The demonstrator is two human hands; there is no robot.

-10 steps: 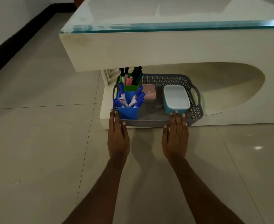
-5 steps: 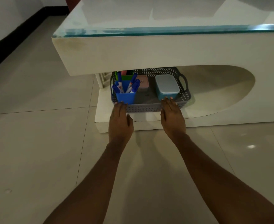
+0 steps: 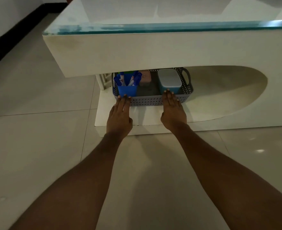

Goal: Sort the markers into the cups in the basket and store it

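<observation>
A grey perforated basket (image 3: 146,101) sits on the white lower shelf (image 3: 146,116) under the table. In its left front corner stands a blue cup (image 3: 127,90) holding several blue markers (image 3: 136,78). Only a sliver of a green cup (image 3: 128,72) shows behind it, under the table's edge. My left hand (image 3: 119,116) lies flat with straight fingers pressing the basket's near wall at the left. My right hand (image 3: 172,109) presses the same wall at the right, fingers straight.
A teal box with a white lid (image 3: 169,81) and a small pink box (image 3: 145,78) sit inside the basket. The white table with a glass top (image 3: 153,27) overhangs the shelf. Tiled floor (image 3: 37,146) surrounds it; a dark skirting runs at far left.
Both hands have pushed the basket away from me, deeper onto the shelf under the table. The green cup and its markers are now mostly hidden by the tabletop's edge.
</observation>
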